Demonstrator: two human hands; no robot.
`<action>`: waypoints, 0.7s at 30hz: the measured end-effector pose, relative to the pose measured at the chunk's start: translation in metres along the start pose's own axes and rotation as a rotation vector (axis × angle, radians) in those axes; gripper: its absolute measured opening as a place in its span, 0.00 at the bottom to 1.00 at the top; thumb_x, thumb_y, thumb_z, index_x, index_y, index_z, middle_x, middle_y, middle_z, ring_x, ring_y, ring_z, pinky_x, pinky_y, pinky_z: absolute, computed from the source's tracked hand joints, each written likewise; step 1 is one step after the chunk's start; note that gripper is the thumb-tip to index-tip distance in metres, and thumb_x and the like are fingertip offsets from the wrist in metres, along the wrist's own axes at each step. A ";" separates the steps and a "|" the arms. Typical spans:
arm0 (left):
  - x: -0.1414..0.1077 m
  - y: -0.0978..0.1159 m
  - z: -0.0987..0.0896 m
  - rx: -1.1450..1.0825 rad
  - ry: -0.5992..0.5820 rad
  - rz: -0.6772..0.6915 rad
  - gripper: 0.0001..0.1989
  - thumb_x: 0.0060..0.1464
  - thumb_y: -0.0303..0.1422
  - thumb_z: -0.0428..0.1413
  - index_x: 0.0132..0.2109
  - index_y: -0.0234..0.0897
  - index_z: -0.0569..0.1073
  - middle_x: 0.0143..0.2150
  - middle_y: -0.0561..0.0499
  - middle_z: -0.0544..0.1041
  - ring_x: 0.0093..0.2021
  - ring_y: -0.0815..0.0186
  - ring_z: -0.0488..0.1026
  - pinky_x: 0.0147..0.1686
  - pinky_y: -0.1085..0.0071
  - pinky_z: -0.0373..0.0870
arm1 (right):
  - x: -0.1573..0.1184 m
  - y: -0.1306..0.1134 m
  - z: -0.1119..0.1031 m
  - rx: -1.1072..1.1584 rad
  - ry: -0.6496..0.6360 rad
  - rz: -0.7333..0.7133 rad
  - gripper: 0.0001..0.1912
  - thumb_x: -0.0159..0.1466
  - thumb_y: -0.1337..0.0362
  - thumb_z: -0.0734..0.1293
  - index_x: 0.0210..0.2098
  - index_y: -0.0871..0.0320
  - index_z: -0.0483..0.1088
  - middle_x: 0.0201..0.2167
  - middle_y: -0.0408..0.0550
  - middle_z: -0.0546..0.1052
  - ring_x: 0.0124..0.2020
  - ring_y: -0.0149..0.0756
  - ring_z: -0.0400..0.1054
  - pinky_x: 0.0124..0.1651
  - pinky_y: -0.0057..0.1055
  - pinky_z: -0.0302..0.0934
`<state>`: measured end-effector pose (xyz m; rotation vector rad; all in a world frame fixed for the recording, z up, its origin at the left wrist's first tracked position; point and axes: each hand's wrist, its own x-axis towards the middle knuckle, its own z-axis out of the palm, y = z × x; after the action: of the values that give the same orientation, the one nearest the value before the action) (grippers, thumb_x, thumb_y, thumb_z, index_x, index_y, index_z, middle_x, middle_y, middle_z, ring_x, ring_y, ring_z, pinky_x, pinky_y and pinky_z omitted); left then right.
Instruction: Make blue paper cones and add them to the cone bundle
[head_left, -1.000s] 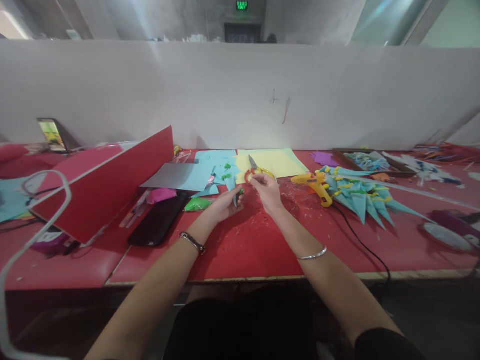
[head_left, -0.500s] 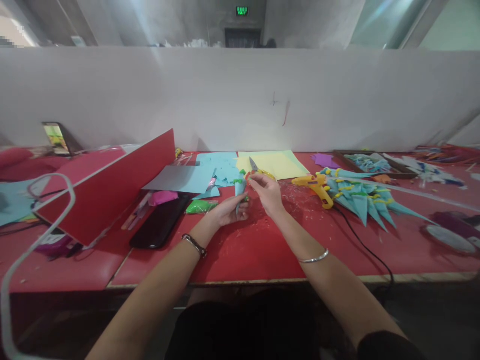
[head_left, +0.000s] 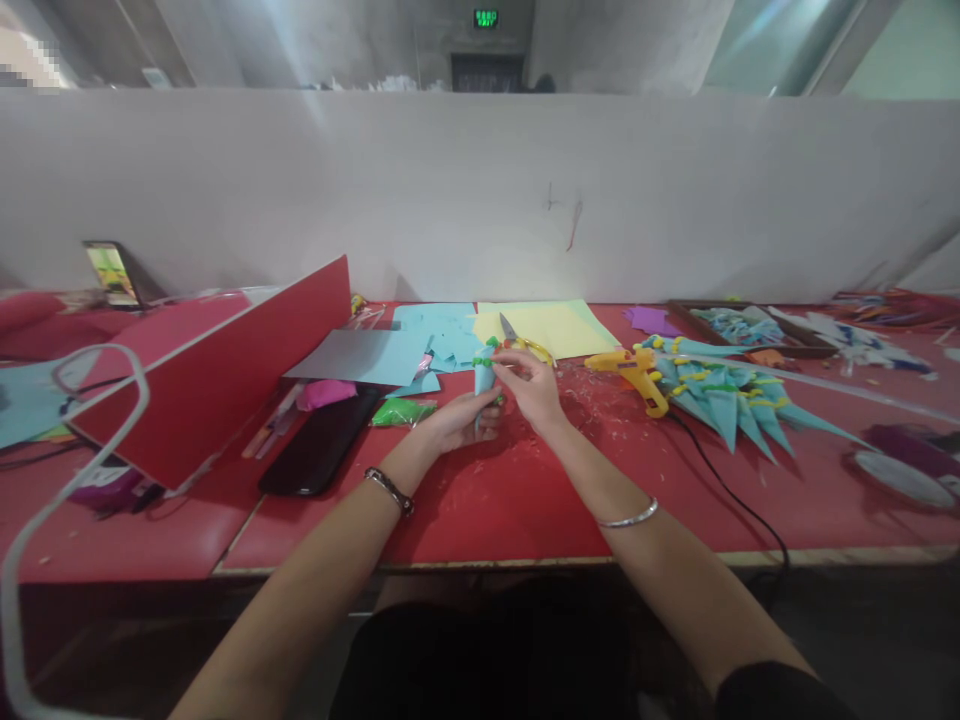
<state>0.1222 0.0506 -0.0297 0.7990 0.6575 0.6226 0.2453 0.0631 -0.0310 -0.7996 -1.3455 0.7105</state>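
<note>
My left hand (head_left: 466,422) is wrapped round a small light-blue paper cone (head_left: 484,378), which points downward and has green trim near its wide top. My right hand (head_left: 531,385) is closed in a pinch at the cone's upper right edge. Whatever lies between its fingertips is too small to make out. Just behind the hands, scissors with yellow handles (head_left: 535,349) rest on pale yellow paper (head_left: 574,328). A packet of green material (head_left: 403,412) lies left of my left hand.
A yellow glue gun (head_left: 634,378) with a black cord lies right of my hands, beside stacked blue paper cones (head_left: 739,400). At left are a black phone (head_left: 319,450) and a standing red board (head_left: 225,380). A brown tray (head_left: 806,344) sits at back right.
My right hand's fingertips have come up against the top of the cone. The small red-orange piece seen earlier at those fingertips is now mostly hidden. The cone has shifted slightly right.
</note>
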 end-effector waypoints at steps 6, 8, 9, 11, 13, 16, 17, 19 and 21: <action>-0.001 0.001 0.000 -0.012 -0.020 -0.003 0.11 0.52 0.34 0.51 0.25 0.33 0.61 0.16 0.61 0.52 0.13 0.79 0.50 0.15 0.83 0.50 | -0.001 -0.005 0.000 -0.038 0.007 0.058 0.07 0.52 0.61 0.64 0.28 0.55 0.72 0.32 0.44 0.73 0.35 0.32 0.66 0.38 0.29 0.61; -0.002 0.001 0.001 -0.009 -0.028 0.001 0.12 0.52 0.34 0.51 0.25 0.33 0.61 0.16 0.61 0.52 0.14 0.79 0.50 0.15 0.83 0.50 | -0.001 -0.004 0.000 -0.012 0.015 0.070 0.08 0.52 0.60 0.64 0.28 0.56 0.72 0.31 0.44 0.74 0.36 0.33 0.66 0.39 0.30 0.61; -0.002 0.001 0.002 -0.006 -0.034 0.002 0.12 0.52 0.34 0.51 0.25 0.33 0.61 0.16 0.61 0.52 0.14 0.79 0.50 0.15 0.83 0.50 | -0.001 -0.004 0.000 0.001 0.016 0.078 0.08 0.52 0.60 0.64 0.28 0.56 0.72 0.31 0.44 0.74 0.36 0.33 0.66 0.40 0.30 0.60; -0.002 0.001 0.002 -0.001 -0.045 0.006 0.12 0.52 0.34 0.51 0.25 0.33 0.61 0.16 0.61 0.52 0.14 0.79 0.51 0.15 0.83 0.49 | -0.001 -0.002 0.000 0.031 0.016 0.100 0.07 0.51 0.60 0.65 0.28 0.56 0.71 0.31 0.43 0.74 0.35 0.33 0.67 0.40 0.30 0.60; -0.002 0.001 0.001 -0.001 -0.051 0.011 0.12 0.52 0.34 0.52 0.25 0.33 0.61 0.16 0.61 0.52 0.14 0.79 0.51 0.15 0.83 0.50 | -0.001 0.000 0.000 0.068 0.017 0.120 0.07 0.51 0.62 0.65 0.28 0.57 0.70 0.30 0.43 0.74 0.34 0.32 0.66 0.40 0.30 0.60; -0.002 0.001 0.000 0.000 -0.057 0.012 0.12 0.51 0.34 0.52 0.25 0.33 0.61 0.16 0.61 0.53 0.14 0.80 0.51 0.15 0.83 0.50 | 0.000 0.002 -0.001 0.113 0.019 0.131 0.06 0.50 0.63 0.65 0.29 0.57 0.69 0.30 0.43 0.73 0.34 0.31 0.66 0.40 0.30 0.60; -0.002 0.001 0.000 0.001 -0.056 0.013 0.12 0.51 0.34 0.52 0.25 0.33 0.61 0.16 0.61 0.53 0.14 0.80 0.51 0.15 0.83 0.51 | 0.000 0.002 -0.001 0.119 0.019 0.130 0.06 0.50 0.63 0.65 0.29 0.57 0.69 0.30 0.43 0.73 0.34 0.31 0.66 0.40 0.30 0.60; -0.002 0.001 0.001 0.003 -0.050 0.017 0.12 0.52 0.34 0.52 0.25 0.33 0.61 0.16 0.61 0.53 0.14 0.80 0.51 0.15 0.83 0.51 | 0.000 0.001 -0.001 0.122 0.019 0.126 0.06 0.50 0.63 0.65 0.28 0.57 0.69 0.30 0.43 0.73 0.34 0.31 0.66 0.41 0.30 0.60; -0.003 0.001 0.003 0.008 -0.038 0.018 0.11 0.52 0.34 0.51 0.25 0.33 0.61 0.16 0.61 0.53 0.14 0.80 0.51 0.15 0.83 0.51 | 0.000 0.000 -0.001 0.115 0.018 0.124 0.06 0.50 0.63 0.65 0.28 0.57 0.69 0.30 0.43 0.73 0.35 0.32 0.66 0.41 0.30 0.60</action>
<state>0.1216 0.0476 -0.0262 0.8233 0.6194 0.6202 0.2458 0.0630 -0.0312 -0.8005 -1.2351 0.8687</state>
